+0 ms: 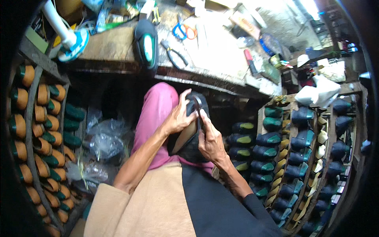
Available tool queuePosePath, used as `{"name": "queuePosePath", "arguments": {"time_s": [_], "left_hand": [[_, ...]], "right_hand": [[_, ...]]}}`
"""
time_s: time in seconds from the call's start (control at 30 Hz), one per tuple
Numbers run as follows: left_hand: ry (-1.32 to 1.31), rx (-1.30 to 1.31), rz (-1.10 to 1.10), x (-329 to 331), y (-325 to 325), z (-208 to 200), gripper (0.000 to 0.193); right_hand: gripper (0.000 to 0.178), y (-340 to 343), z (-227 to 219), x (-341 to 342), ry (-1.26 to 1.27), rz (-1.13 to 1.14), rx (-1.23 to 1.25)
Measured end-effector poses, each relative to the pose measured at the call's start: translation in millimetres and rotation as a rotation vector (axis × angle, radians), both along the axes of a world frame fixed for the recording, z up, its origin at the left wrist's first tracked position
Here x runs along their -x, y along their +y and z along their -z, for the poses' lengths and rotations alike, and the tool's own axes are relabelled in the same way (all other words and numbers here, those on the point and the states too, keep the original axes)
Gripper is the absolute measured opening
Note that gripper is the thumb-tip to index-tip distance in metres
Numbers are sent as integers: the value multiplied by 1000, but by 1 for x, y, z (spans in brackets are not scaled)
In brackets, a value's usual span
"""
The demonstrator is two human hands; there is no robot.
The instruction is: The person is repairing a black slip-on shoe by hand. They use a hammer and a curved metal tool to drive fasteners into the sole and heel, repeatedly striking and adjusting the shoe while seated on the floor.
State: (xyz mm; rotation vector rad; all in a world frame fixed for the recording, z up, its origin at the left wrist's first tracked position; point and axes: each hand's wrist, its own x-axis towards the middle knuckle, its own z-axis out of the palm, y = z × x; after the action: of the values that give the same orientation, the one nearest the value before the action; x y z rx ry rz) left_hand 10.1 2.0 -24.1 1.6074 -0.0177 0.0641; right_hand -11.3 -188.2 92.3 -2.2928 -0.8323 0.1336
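Note:
A dark shoe (pixel 184 139) lies sole up in my lap, its tan bottom showing between my arms. My left hand (pixel 179 117) grips the far end of the shoe, with thumb and fingers about its edge. My right hand (pixel 211 138) is closed round the handles of dark metal pincers (pixel 197 102), whose rounded head rests at the far end of the shoe. Exactly what the jaws touch is too small to make out. On the bench edge ahead stands another dark shoe (pixel 145 47) with a green and white patch.
A worn workbench (pixel 106 49) holds black-handled pliers (pixel 173 54), blue scissors (pixel 179 31), orange-handled scissors (pixel 191 32) and a red-handled tool (pixel 250 61). Racks of tan shoes (pixel 43 94) stand left, dark shoes (pixel 262 166) right. Plastic bags (pixel 104 144) lie beside my left leg.

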Motion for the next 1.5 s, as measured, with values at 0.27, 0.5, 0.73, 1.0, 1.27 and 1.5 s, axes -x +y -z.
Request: {"name": "queuePosePath", "arguments": {"time_s": [0.27,0.5,0.73,1.0,1.27,1.5], "left_hand": [[-52,-37,-167,50,11,-19,83],[-269,-193,-126,46,9,-106,81],[-342,-1093,-30,63,-43,-131,100],[-140,-884,203,13,5,-122,73],[303,-607,342,27,-6,-112,107],[384,-405,433,0,8,-108,96]], "right_hand": [[75,-28,21,-142,-194,414,37],[83,-47,69,-228,-352,623,371],[74,-46,24,-202,-357,544,303],[43,-132,199,-157,256,1137,150],[51,-116,337,-238,738,839,519],[56,-63,292,-267,763,774,470]]}}
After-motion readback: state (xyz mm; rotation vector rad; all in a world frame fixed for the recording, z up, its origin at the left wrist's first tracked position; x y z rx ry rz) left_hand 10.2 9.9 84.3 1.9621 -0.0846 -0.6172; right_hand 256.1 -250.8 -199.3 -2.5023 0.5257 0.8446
